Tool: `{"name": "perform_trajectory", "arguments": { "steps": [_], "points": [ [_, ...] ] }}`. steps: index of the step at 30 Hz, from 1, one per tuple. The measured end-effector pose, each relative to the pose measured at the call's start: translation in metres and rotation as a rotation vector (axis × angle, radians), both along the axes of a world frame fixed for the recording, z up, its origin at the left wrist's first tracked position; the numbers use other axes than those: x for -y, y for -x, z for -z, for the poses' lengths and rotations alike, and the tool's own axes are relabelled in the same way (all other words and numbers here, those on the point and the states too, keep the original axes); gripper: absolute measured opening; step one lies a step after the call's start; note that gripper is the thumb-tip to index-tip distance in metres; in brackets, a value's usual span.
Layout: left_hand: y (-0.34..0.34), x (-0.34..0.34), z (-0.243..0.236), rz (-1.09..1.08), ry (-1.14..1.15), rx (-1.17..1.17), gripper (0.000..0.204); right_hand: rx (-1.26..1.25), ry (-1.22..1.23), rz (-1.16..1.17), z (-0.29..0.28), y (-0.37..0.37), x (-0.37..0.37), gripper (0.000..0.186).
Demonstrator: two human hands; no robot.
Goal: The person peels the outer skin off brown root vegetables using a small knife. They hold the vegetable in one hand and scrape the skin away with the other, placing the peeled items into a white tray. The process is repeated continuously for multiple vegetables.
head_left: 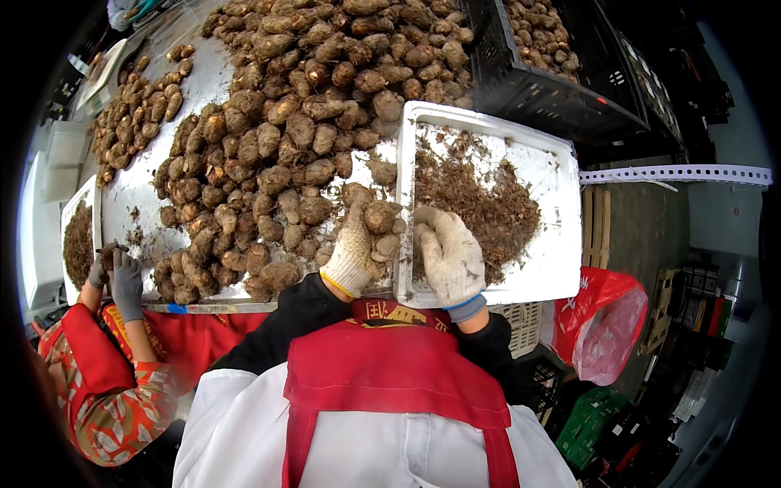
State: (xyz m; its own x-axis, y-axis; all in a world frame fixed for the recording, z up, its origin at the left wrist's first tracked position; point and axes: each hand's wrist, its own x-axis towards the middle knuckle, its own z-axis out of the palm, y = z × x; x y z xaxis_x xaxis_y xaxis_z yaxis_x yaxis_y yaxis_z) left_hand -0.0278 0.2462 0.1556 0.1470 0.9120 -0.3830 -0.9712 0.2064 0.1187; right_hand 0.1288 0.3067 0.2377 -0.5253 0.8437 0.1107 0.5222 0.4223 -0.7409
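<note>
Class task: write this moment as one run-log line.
left hand: gloved, touching brown tubers | right hand: gloved, over white tray | tray: loose brown scraps | left side: another person

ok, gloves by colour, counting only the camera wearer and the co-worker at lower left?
White gloves: 2 (wearer's left hand and right hand)
Grey gloves: 2 (co-worker at lower left)
Total: 4
</note>
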Motion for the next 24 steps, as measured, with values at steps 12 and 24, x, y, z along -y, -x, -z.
{"name": "perform_trajectory", "arguments": {
  "steps": [12,24],
  "points": [
    [-0.013,0.001,-0.006,-0.094,0.154,-0.084,0.042,0.193,-0.052,-0.136,-0.007,0.021,0.01,0.017],
    [0.015,0.005,-0.015,0.136,-0.142,0.085,0.068,0.043,-0.008,0.06,-0.014,-0.001,0.004,0.016]
  ]
}}
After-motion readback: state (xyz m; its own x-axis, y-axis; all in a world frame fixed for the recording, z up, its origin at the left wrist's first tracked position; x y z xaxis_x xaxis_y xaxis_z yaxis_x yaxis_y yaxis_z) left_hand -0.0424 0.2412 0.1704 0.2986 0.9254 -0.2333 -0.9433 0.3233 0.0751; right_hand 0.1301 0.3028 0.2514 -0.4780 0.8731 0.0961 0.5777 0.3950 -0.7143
